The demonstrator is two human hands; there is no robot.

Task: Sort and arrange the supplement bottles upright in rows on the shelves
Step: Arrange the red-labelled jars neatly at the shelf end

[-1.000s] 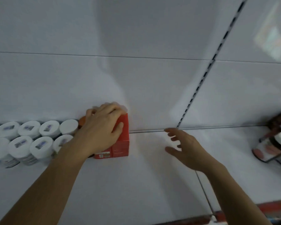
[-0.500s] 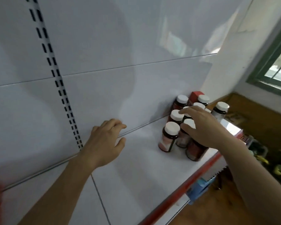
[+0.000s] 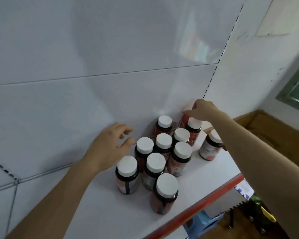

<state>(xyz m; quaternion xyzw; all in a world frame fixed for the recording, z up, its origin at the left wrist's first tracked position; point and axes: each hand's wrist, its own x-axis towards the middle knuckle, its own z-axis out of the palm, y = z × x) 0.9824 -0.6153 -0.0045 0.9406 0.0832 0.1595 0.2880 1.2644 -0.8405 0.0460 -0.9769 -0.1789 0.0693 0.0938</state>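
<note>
Several dark supplement bottles with white caps [image 3: 167,184] stand upright in a loose cluster on the white shelf [image 3: 102,218]. One more bottle [image 3: 210,150] stands apart to the right. A red box [image 3: 185,119] stands against the back panel behind the cluster. My right hand [image 3: 204,109] reaches over the bottles and grips the top of that box. My left hand [image 3: 110,145] hovers just left of the cluster, fingers spread and relaxed, holding nothing, close to the nearest back-left bottle [image 3: 144,146].
The shelf's red front edge [image 3: 197,205] runs diagonally at lower right. Below it are a blue stool [image 3: 202,220] and a wooden floor. A slotted upright [image 3: 216,71] runs up the back panel. A green window frame [image 3: 297,90] is at far right.
The view swung right from the left row of jars to the bottle cluster. My left hand let go of a red box there. My right hand moved from the caps to the back red box.
</note>
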